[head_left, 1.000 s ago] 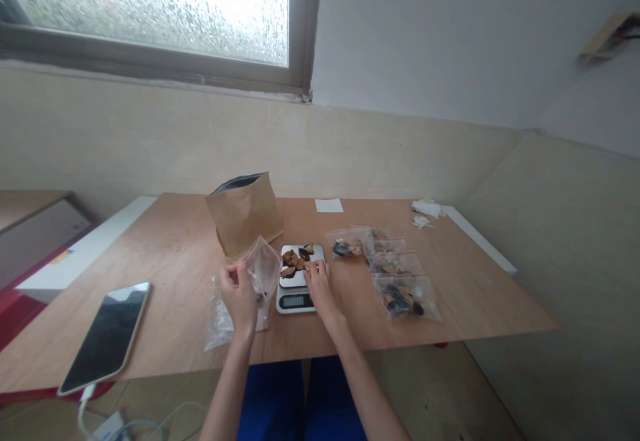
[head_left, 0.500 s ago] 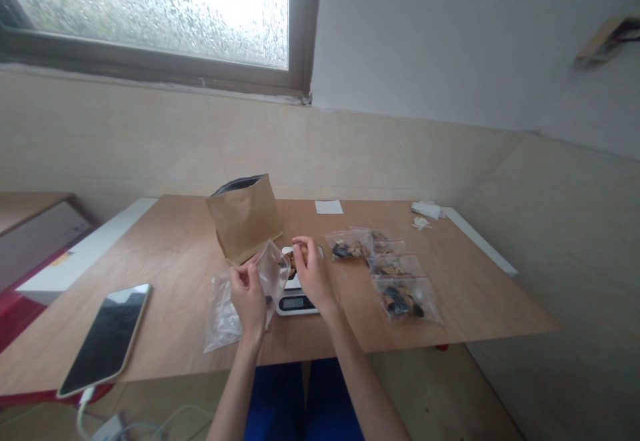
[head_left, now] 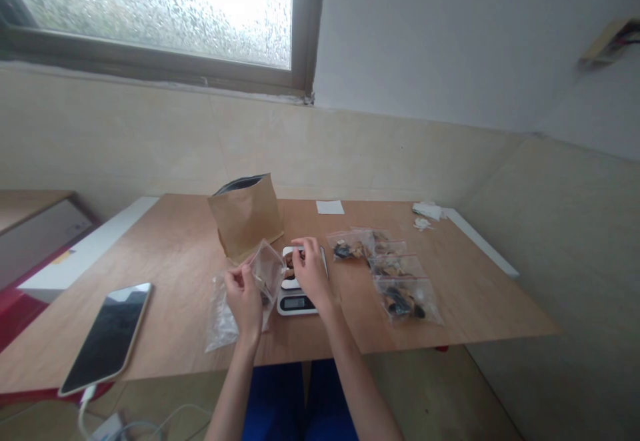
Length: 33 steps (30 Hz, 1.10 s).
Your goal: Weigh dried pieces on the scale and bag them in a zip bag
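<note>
The person's blue pants [head_left: 277, 401] are in front of the scale [head_left: 294, 304], under the table [head_left: 480, 301]. A phone [head_left: 107, 337] with a white cord [head_left: 83, 414] lies well to the left of the scale. Just left of the scale are some flat clear bags [head_left: 220, 327]. Above them, the left hand [head_left: 244, 299] pinches a small clear bag [head_left: 269, 269], its fingers closed on the edge. The right hand [head_left: 311, 274] is over the scale with bent fingers; I cannot tell if they hold a piece. Brown dried pieces [head_left: 289, 269] sit on top of the scale. Filled bags [head_left: 404, 299] lie to its right. Behind the scale, a brown paper bag [head_left: 247, 221] stands open on the left, and a white paper [head_left: 330, 207] lies farther back.
</note>
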### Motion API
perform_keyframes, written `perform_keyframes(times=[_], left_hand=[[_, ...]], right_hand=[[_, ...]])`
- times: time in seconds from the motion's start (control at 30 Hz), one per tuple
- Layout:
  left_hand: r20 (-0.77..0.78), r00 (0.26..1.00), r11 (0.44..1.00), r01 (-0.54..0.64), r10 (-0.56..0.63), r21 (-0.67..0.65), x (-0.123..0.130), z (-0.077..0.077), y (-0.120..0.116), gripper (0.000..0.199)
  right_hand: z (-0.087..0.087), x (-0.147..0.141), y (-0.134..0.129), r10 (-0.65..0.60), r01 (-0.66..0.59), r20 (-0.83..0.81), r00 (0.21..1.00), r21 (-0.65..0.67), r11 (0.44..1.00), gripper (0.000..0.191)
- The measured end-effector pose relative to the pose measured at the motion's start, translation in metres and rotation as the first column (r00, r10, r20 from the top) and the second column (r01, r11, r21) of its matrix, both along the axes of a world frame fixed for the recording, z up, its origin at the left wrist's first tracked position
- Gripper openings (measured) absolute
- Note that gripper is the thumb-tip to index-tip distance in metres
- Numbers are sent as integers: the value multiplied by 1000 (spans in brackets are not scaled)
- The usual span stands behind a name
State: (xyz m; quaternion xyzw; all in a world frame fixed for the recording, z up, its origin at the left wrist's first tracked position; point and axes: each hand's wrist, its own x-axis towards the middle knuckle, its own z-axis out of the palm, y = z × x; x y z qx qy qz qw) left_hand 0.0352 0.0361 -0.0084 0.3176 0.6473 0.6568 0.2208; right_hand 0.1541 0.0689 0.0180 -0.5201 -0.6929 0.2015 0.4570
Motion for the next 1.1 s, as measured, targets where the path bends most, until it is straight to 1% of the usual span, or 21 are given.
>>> perform_keyframes(times=[0.07, 0.17, 0.27, 0.37, 0.47, 0.53, 0.63, 0.8, 0.9, 0.93, 1.0, 1.03, 1.1], left_hand=[[5, 1000, 1000, -24, 24, -17, -3, -2, 1, 27], [15, 999, 1000, -28, 28, -4, -8, -6, 2, 30], [18, 999, 1000, -27, 26, 16, -11, -9, 3, 28], [21, 999, 999, -34, 34, 29, -13, -10, 4, 25], [21, 999, 999, -36, 36, 21, -15, -10, 4, 24], [17, 999, 999, -35, 35, 20, -15, -9, 4, 24], [9, 999, 999, -33, 32, 25, -14, -6, 3, 24], [8, 999, 999, -32, 31, 28, -11, -5, 2, 25], [15, 1000, 999, -22, 22, 44, -10, -5, 3, 24], [17, 1000, 999, -19, 19, 42, -10, -5, 3, 25], [28, 999, 1000, -21, 21, 14, -9, -5, 3, 25], [36, 999, 1000, -20, 20, -7, -8, -4, 3, 26], [48, 999, 999, -14, 16, -42, -6, -2, 2, 26]], right_hand=[[-16, 6, 6, 19, -20, 138, 990, 5, 1000, 25], [-38, 8, 11, 107, -104, 349, 931, -27, 994, 40], [-53, 6, 13, 125, -123, 451, 884, -35, 992, 46], [-59, 5, 14, 90, -95, 487, 869, -15, 995, 42], [-59, 8, 15, 69, -77, 531, 844, -8, 997, 32], [-58, 11, 16, 71, -87, 555, 829, 2, 996, 29], [-56, 16, 19, 85, -112, 559, 825, 14, 994, 29], [-56, 21, 22, 83, -93, 519, 851, -7, 996, 32], [-53, 21, 21, 36, -40, 417, 908, 2, 999, 32], [-50, 19, 20, 17, -24, 349, 937, 14, 1000, 31], [-42, 14, 17, -9, 3, 159, 987, 39, 999, 31], [-36, 11, 15, -10, 8, 53, 999, 41, 999, 31], [-21, 4, 10, 21, -19, -125, 992, 20, 1000, 31]])
